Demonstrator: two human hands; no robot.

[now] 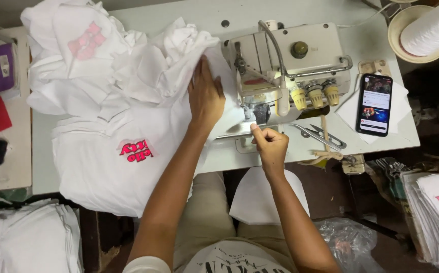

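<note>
- The white garment (128, 126) lies spread over the bench's left half, its edge fed under the presser foot of the overlock machine (285, 65) at the rear centre.
- Your left hand (205, 96) rests flat on the fabric, grip released, apparently to steady it beside the machine.
- Your right hand (269, 144) pinches the fabric edge, grip clenched on it near the front edge, apparently guiding the seam.
- Thread snips (320, 135) and a phone (374, 104) lie toward the right edge, within reach.
</note>
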